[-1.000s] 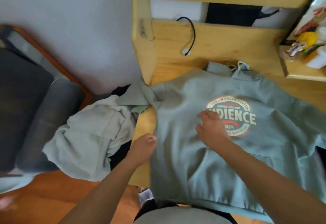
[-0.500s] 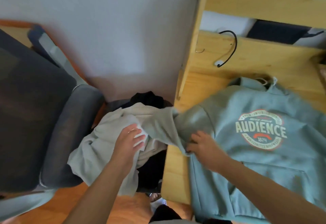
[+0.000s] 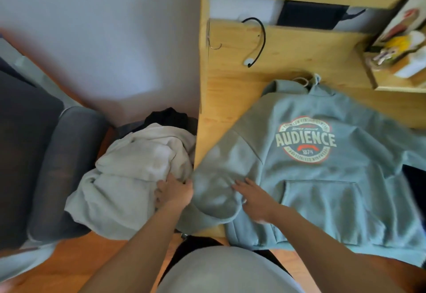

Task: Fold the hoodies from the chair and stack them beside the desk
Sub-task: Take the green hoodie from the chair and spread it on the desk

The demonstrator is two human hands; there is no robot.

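Here, two hoodies: green hoodie (image 3: 322,189) on desk (image 3: 230,90), cream hoodie (image 3: 129,177) beside.

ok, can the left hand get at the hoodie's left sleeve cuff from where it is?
Probably yes. The left hand already sits against the sleeve at the desk edge; nothing lies between them, though the cuff itself is hidden.

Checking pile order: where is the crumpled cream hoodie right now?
In the head view, the cream hoodie lies heaped left of the desk, beside the dark chair, with the left hand at its right edge.
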